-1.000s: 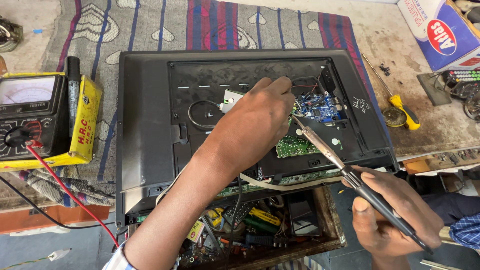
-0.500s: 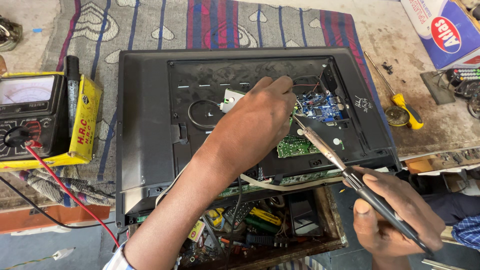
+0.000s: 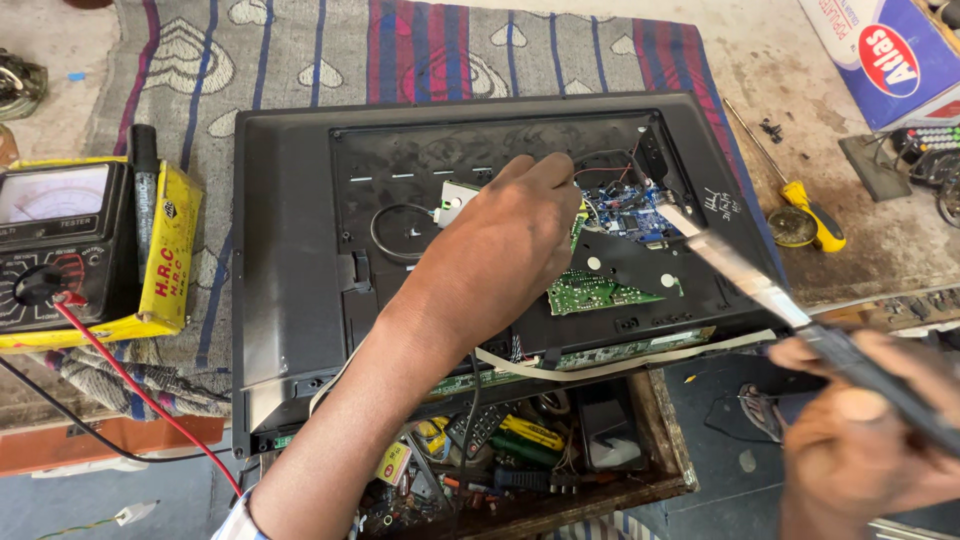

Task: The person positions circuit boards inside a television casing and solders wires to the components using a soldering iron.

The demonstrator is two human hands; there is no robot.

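A flat television lies face down with its black back panel (image 3: 290, 250) opened on a striped cloth (image 3: 300, 50). Inside are a blue circuit board (image 3: 620, 212) and a green circuit board (image 3: 590, 295). My left hand (image 3: 500, 250) reaches over the panel, its fingers curled down at the left edge of the blue board; what they touch is hidden. My right hand (image 3: 850, 450), blurred at the lower right, grips the black handle of a long metal tool (image 3: 740, 270). The tool's tip points at the right edge of the blue board.
A yellow-cased analogue multimeter (image 3: 60, 240) with a red lead (image 3: 130, 380) sits at the left. An open wooden drawer (image 3: 660, 470) of parts and wires is below the television. At the right lie a yellow-handled screwdriver (image 3: 810, 210), a cardboard box (image 3: 880, 55) and a remote control (image 3: 930, 140).
The tool's tip has drawn back to the right, from beside my left fingers to the blue board's right edge. My right hand has shifted right and is now blurred. My left hand stays put.
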